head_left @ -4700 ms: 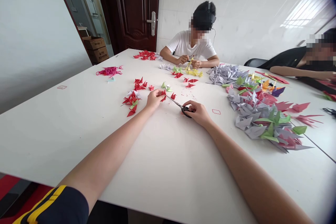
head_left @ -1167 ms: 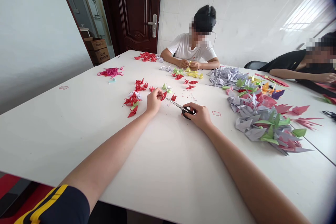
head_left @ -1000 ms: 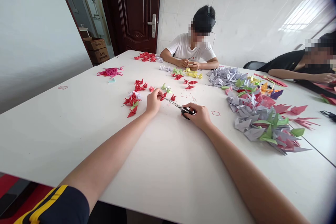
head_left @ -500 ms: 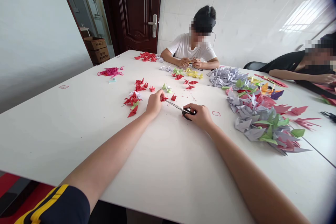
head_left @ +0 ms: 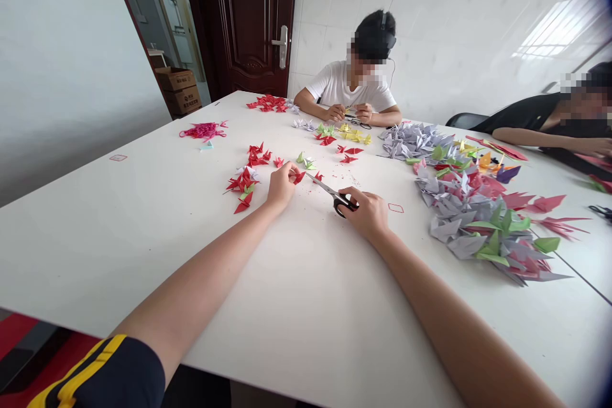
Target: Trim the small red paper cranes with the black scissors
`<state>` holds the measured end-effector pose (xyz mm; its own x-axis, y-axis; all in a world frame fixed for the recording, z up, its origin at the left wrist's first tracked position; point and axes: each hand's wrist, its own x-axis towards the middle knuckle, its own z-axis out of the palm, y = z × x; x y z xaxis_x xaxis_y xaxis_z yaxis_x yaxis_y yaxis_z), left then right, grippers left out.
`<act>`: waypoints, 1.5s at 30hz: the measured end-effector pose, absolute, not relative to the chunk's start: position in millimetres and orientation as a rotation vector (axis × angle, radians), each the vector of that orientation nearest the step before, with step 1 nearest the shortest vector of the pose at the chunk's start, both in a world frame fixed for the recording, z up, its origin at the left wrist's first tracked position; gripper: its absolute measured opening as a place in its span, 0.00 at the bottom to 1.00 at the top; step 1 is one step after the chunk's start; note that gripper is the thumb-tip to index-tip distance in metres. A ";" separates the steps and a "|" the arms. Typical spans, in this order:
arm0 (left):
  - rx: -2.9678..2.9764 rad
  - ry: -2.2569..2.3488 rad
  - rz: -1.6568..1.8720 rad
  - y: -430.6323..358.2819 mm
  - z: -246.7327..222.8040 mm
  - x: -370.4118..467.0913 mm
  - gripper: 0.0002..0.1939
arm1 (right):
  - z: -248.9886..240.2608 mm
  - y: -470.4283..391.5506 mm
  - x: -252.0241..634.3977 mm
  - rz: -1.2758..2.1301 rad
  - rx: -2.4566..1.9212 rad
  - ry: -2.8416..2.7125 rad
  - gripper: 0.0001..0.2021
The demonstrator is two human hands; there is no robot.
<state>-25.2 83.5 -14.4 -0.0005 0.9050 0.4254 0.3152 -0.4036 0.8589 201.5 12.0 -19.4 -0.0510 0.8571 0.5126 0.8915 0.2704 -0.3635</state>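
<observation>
Pinched in my left hand (head_left: 282, 185) is a small red paper crane (head_left: 299, 177), partly hidden by my fingers. My right hand (head_left: 368, 211) grips the black handles of a pair of scissors (head_left: 329, 190), whose blades point left at the crane; whether the tips touch it I cannot tell. Just behind the blades lies another red crane (head_left: 318, 176). A green and white crane (head_left: 306, 160) rests beyond my left fingers. Left of that hand sits a cluster of red, white and green cranes (head_left: 243, 182). Tiny red paper scraps (head_left: 342, 175) dot the table near the blades.
A large heap of grey, red and green cranes (head_left: 468, 217) covers the right side of the white table (head_left: 143, 236). A pink beaded bundle (head_left: 203, 131) lies at the left. Across the table a person (head_left: 356, 86) handles small things; another person (head_left: 540, 121) sits at right.
The scissor tips have shifted slightly away from the crane in my left hand, and the crane has turned in my fingers. The person opposite has moved their hands a little apart.
</observation>
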 end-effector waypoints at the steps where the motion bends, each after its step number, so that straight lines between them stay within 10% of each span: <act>1: 1.731 1.262 1.421 84.1 -14.2 -25.3 0.10 | -19.2 12.0 201.6 -0.048 -1.580 -1.870 0.14; 45: 1.675 1.111 1.557 83.9 -14.2 -24.5 0.12 | -15.3 13.4 202.7 0.293 -1.518 -1.875 0.16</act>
